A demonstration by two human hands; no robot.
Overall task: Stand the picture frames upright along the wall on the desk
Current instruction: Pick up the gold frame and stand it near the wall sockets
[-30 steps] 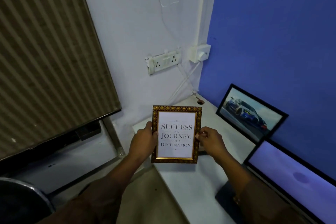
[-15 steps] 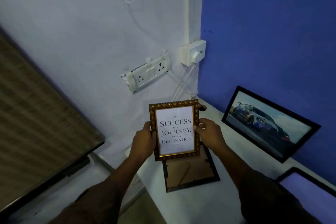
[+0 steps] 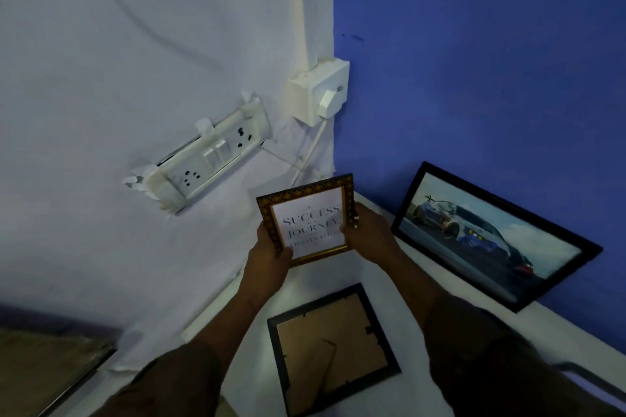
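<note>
A small gold-patterned frame (image 3: 310, 213) with a "Success is a journey" print is held above the white desk (image 3: 369, 284), close to the corner of the walls. My left hand (image 3: 271, 254) grips its lower left edge and my right hand (image 3: 367, 230) grips its right edge. A black frame (image 3: 330, 349) lies face down on the desk below it, its cardboard back and stand showing. A larger black frame with a car picture (image 3: 487, 234) leans upright against the blue wall on the right.
A white socket strip (image 3: 203, 162) hangs loose on the white wall, and a plug box (image 3: 320, 91) with a cable sits at the corner. Another dark frame edge (image 3: 589, 379) shows at the lower right. A striped blind (image 3: 44, 362) is at the lower left.
Both hands have carried the gold frame forward towards the wall corner. The view has moved closer, and the face-down black frame on the desk has come into sight.
</note>
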